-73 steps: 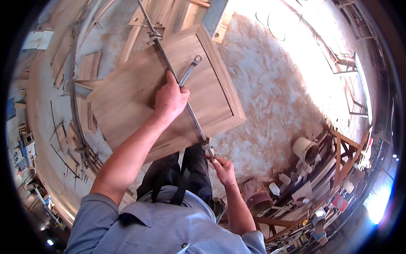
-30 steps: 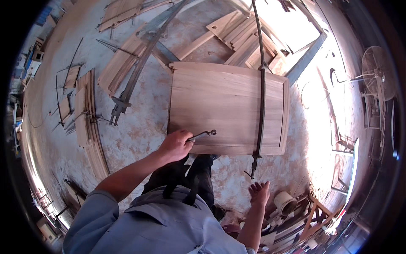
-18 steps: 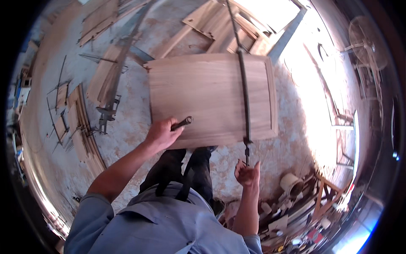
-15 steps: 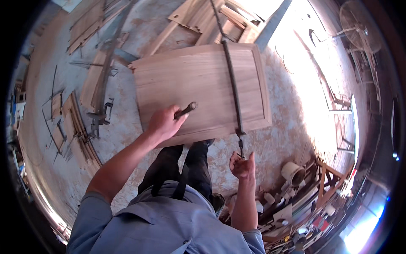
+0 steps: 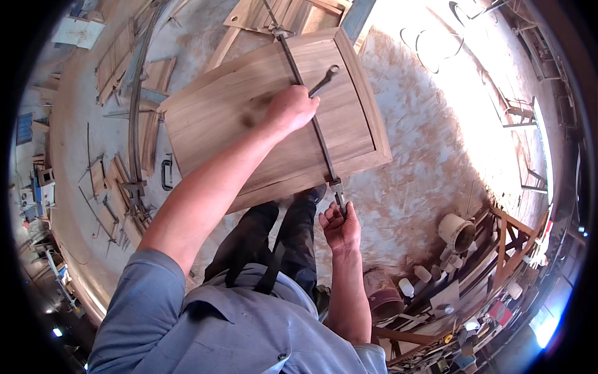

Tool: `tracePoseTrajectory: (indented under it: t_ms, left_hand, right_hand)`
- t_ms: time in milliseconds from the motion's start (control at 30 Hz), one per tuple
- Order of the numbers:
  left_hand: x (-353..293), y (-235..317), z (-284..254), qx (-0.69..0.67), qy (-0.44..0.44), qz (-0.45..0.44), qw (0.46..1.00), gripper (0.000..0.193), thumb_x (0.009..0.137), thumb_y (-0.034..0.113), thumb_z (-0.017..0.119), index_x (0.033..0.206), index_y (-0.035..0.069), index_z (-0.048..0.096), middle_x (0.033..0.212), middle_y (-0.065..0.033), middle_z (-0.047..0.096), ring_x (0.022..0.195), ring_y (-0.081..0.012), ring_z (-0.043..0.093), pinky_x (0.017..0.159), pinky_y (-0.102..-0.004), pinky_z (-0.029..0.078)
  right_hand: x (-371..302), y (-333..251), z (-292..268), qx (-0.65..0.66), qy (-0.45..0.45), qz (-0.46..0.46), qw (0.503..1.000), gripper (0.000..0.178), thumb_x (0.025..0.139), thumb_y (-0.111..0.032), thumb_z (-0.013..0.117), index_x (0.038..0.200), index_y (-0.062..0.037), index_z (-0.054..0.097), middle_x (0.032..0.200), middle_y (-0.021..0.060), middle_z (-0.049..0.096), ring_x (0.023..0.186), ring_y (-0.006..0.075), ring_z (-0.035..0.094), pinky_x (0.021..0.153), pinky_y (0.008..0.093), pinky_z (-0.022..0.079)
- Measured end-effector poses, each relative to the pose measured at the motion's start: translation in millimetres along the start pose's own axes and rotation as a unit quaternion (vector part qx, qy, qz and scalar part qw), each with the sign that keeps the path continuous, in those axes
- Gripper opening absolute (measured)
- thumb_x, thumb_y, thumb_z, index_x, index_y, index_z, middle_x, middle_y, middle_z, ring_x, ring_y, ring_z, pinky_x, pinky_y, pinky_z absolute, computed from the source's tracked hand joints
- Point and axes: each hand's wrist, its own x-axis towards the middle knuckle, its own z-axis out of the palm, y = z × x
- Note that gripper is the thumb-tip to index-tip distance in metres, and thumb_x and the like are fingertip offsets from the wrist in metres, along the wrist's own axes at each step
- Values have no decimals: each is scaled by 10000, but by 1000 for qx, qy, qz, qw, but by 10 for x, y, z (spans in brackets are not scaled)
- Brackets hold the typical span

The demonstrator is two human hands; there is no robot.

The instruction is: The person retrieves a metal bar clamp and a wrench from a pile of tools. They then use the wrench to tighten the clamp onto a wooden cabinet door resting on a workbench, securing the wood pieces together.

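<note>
A framed wooden panel [image 5: 218, 143] lies before me, its far right corner raised in the picture. Across it runs a dark metal bar clamp [image 5: 319, 138], with one jaw at the far edge and its screw end at the near edge. My left hand [image 5: 291, 111], over the panel beside the bar, is closed round a wrench [image 5: 326, 80] whose ring end points away to the right. At the near end of the clamp, my right hand [image 5: 342, 229] has its fingers and thumb curled round the screw; the palm faces up.
Beyond the panel lie more wooden frame pieces [image 5: 249, 19]. A second long bar clamp [image 5: 135, 106] and a small C-clamp [image 5: 166, 172] are at the left, near loose boards. At the lower right stand a white bucket [image 5: 456, 232], a reddish bucket [image 5: 385, 303] and a cluttered rack.
My left hand has moved right and away with the wrench, up to the clamp bar. My right hand stays at the screw end. The view has shifted, so the panel appears turned.
</note>
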Motion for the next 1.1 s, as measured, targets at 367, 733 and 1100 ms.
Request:
tracePoseTrajectory:
  t_ms: [367,733,1100]
  left_hand:
    - [127,123,-173,29,-61,-79,995,430,832,351,544,855,-55,685,854,-266,661,854,-395,664,773,-449,526]
    - [174,-52,-129,-76,-96,-90,988,405,841,363,574,596,50,500,546,-60,562,442,-171,556,483,-346,468]
    - [143,86,-199,6,-80,-90,993,497,862,385,444,574,19,619,519,-110,606,541,-242,646,649,-374,540]
  right_hand:
    - [-25,143,53,-221,27,-372,901,101,967,-94,512,918,-62,429,905,129,644,695,165,621,613,305,540]
    - [-708,-120,66,-725,-156,-510,436,391,750,-80,673,1136,-43,622,1335,270,492,1208,465,477,1012,525,388]
    - [-265,-189,700,-766,-2,-328,552,635,875,-387,645,1298,55,474,1174,277,582,1066,414,578,891,434,480]
